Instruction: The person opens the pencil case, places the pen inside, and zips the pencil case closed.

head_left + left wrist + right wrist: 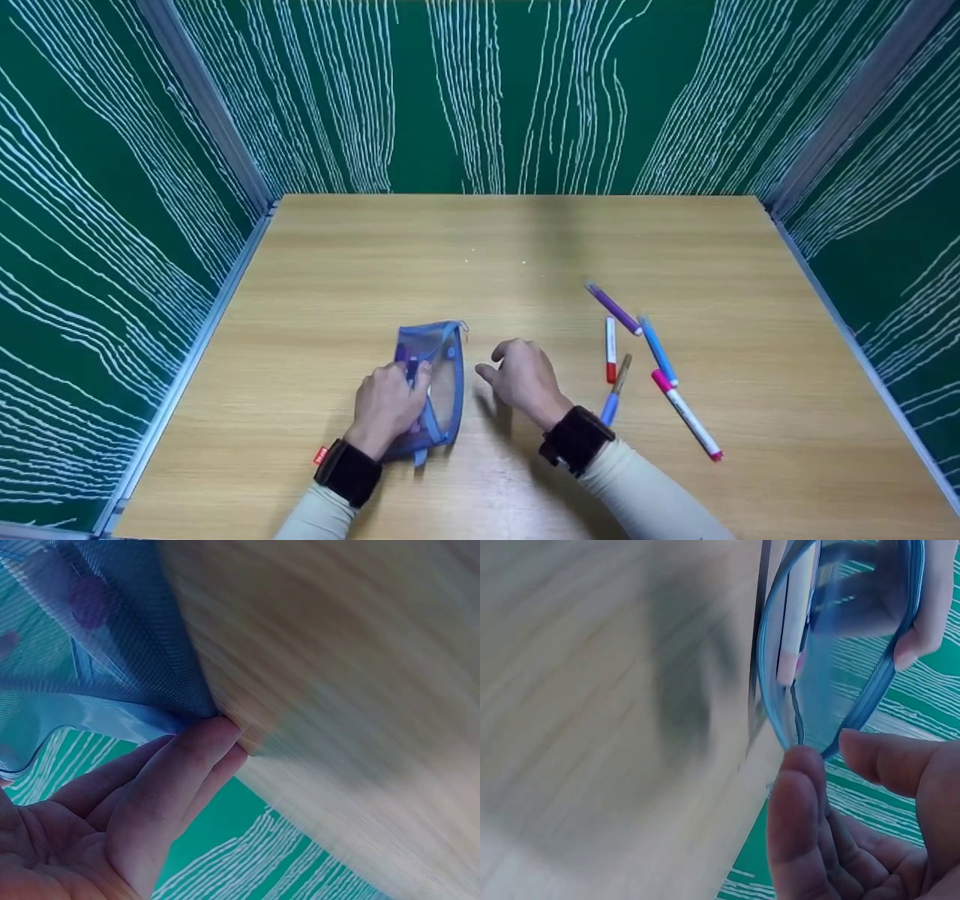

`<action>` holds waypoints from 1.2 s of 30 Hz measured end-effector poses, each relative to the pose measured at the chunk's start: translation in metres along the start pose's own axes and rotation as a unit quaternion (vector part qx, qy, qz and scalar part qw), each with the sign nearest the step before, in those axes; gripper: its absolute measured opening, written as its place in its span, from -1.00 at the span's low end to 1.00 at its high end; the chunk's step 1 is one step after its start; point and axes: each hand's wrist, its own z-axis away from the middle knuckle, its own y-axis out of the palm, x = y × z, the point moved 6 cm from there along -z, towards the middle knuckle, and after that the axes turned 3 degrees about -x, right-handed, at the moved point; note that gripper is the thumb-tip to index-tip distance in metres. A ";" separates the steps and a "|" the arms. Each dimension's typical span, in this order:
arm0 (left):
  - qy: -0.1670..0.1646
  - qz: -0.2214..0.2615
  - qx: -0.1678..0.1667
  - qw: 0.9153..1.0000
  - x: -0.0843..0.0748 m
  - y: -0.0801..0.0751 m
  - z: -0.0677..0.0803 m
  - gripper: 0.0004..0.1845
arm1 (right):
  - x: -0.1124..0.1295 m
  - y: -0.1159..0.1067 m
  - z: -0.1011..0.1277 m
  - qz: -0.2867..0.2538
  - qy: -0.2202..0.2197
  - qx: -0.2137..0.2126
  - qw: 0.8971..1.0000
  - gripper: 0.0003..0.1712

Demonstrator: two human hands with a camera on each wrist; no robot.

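My left hand [386, 405] grips the blue mesh pouch [435, 375], pens showing inside, lower centre. My right hand [525, 379] hovers beside it, fingers relaxed, holding nothing.

Wooden table [525, 240]; green white-lined walls [525, 90]; metal corner posts [202, 97].

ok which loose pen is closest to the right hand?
The blue pen with the brown end, lying just right of the right hand. The purple, red-and-white, light blue and pink-and-white pens all lie farther out.
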 end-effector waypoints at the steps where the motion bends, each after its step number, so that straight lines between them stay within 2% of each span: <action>1: 0.002 0.000 -0.004 1.000 0.000 0.000 0.000 -0.49 | -0.002 -0.002 0.000 0.005 0.000 -0.003 1.000 -0.60; 6: 0.012 -0.003 -0.022 1.000 -0.001 -0.001 0.001 -0.51 | -0.013 -0.012 -0.001 0.023 0.015 -0.009 1.000 -0.59; 11: 0.010 -0.003 -0.018 1.000 -0.002 0.000 0.002 -0.49 | -0.023 -0.021 -0.003 0.038 0.033 -0.003 0.999 -0.55; 29: 0.000 -0.005 0.001 1.000 0.000 -0.001 0.000 -0.49 | -0.060 -0.054 -0.004 0.077 0.048 -0.018 0.996 -0.51; 36: 0.024 -0.008 -0.020 0.999 -0.003 -0.003 0.002 -0.50 | -0.075 -0.068 -0.006 0.122 0.052 -0.022 0.991 -0.53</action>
